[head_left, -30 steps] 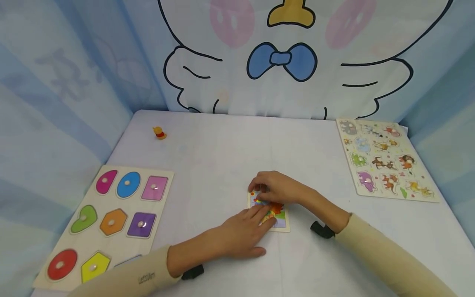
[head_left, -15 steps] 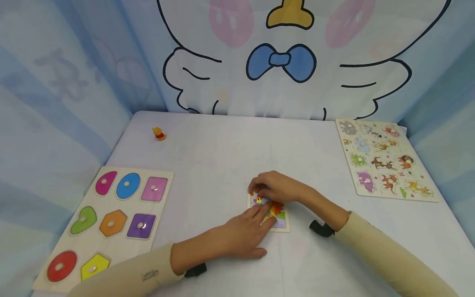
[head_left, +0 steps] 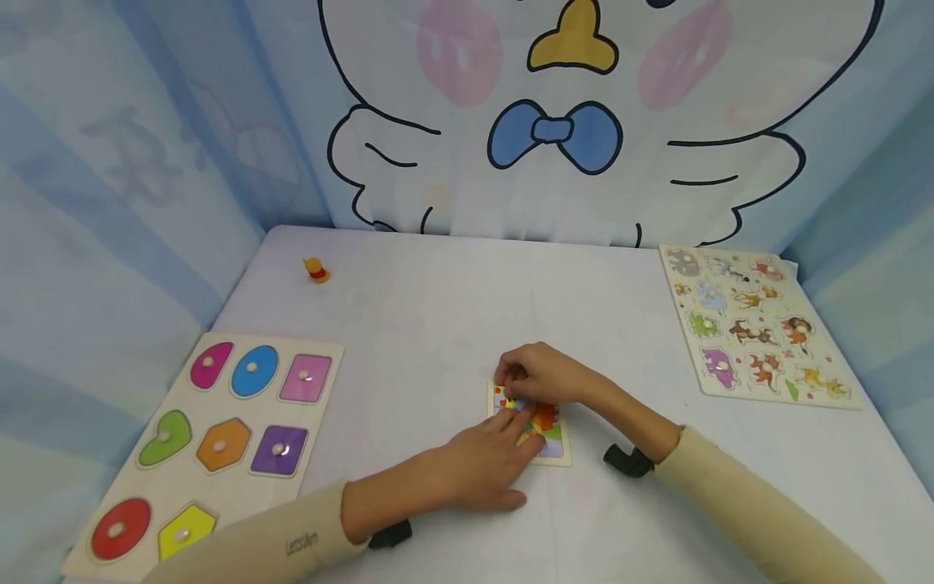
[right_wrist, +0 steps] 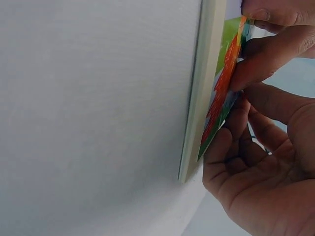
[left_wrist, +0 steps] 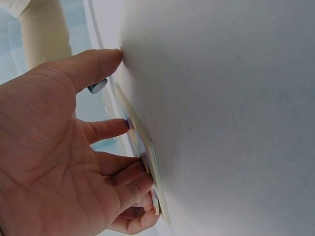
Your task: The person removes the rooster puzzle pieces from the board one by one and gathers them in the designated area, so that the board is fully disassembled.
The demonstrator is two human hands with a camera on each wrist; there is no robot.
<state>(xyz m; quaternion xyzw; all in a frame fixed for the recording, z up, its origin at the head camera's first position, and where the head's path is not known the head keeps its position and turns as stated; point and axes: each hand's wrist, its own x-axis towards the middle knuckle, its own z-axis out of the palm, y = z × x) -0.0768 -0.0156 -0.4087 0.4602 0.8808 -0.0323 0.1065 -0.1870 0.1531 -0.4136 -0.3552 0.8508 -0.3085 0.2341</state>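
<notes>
A small jigsaw puzzle board [head_left: 554, 448] with a colourful picture lies flat near the middle of the white table. My left hand [head_left: 477, 469] rests its extended fingertips on the board's near left part, while its thumb touches the tabletop. At the far edge of the board, my right hand [head_left: 549, 375] has its fingers curled and pinches what seems to be a puzzle piece [left_wrist: 156, 202], slightly tilted above the board in the left wrist view. The right wrist view shows a red and green picture [right_wrist: 222, 93] beneath both hands' fingers. Most of the piece is hidden.
On the left lies a wooden knob puzzle board [head_left: 244, 503] of coloured shapes. An animal peg puzzle [head_left: 777, 377] sits at the far right. A tiny yellow and red figure [head_left: 317, 271] stands at the back left. Curtains [head_left: 131, 243] border the table.
My right fingers have shifted slightly rightward along the board's far edge. My left hand stays pressed on the board. The head view has tilted up a little.
</notes>
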